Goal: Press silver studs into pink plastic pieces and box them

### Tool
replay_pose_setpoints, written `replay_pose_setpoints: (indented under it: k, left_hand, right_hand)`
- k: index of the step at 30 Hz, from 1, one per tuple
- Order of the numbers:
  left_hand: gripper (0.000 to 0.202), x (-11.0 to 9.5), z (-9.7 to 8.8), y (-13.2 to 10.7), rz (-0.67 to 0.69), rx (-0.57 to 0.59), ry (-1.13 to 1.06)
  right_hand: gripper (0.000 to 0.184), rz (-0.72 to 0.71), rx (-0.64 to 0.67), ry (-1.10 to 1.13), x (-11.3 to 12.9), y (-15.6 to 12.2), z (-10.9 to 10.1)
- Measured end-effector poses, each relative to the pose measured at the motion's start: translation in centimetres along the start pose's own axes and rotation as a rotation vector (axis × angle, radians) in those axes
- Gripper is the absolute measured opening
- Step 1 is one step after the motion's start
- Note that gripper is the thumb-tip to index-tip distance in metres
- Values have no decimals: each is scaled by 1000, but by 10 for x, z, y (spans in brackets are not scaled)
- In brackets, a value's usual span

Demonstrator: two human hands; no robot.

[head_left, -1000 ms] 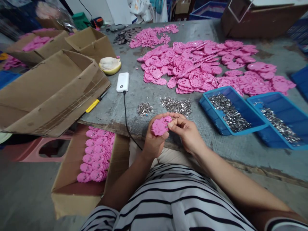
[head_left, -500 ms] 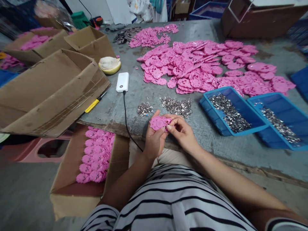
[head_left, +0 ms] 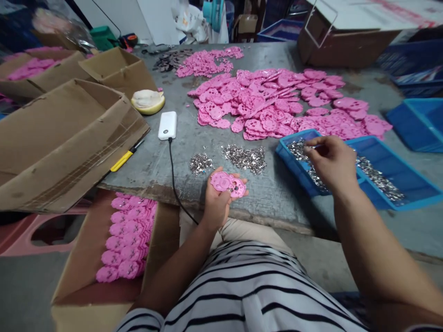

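Observation:
My left hand (head_left: 217,203) is closed on a pink plastic piece (head_left: 221,181), thumb on top and fingers beneath, just over the table's front edge. The piece is flat, with two rounded ends and holes in the right one. Out to the right, my right hand (head_left: 332,161) is over the nearer blue tray (head_left: 281,150), its thumb and fingers pinched together. Whatever they hold is too small to make out. Small shiny metal parts (head_left: 314,177) lie in this tray, partly hidden by the hand. Two heaps of similar metal parts (head_left: 245,158) lie on the table between my hands.
A big pile of pink pieces (head_left: 256,101) spreads across the table (head_left: 194,133). Another blue tray (head_left: 420,182) of metal parts stands on the right. A white power bank (head_left: 167,125) with a cable lies left of centre. Below, a cardboard box (head_left: 74,265) holds stacked pink pieces.
My right hand has left the pink piece and moved right, over the nearer blue tray. My left hand still holds the piece, now tilted differently. The view has shifted slightly.

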State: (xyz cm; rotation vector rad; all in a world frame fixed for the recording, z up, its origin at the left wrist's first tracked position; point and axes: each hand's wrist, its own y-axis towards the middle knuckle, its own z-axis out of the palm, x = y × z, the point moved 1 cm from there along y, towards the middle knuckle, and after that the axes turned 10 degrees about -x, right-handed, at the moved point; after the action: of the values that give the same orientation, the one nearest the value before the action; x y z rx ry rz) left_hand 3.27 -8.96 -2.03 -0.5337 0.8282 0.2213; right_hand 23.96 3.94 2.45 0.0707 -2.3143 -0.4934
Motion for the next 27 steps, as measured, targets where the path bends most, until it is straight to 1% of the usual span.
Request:
replay_pose_setpoints:
  k: [2,3,4,5,6,9,12,17,22,25,27]
  left_hand:
    - [76,3,2,0,-55,37,17]
    - [75,5,2,1,-90,56,27]
    - [74,7,3,2,-126,73,37]
    - [73,9,3,3,-158,88,45]
    - [71,11,2,5,-184,102,50]
    - [58,15,-2,11,-215,137,36]
    - [46,16,-6,15,-209,150,13]
    - [50,17,-6,15,-189,156,8]
    - [57,17,-4,13,-186,159,24]
    - [62,17,-4,13,-186,157,33]
    - [61,17,-4,13,-187,159,34]
  right_hand:
    - [8,7,241,-394,-9,14,-2]
    - [11,14,357,-527,-12,18,-1]
    - [12,26,445,-616,-13,19,0]
    - [14,39,496,-668,-13,20,2]
    - [15,49,513,-696,-13,19,3]
    - [16,22,509,-759,-9,17,3]
    - [19,1,470,-754,-6,18,-2]
    - [21,70,447,-718,-2,19,-9]
    - [27,73,439,-677,-3,20,-11]
    - [25,91,420,-662,-5,20,-13]
    - [23,111,393,-640,-8,22,-14]
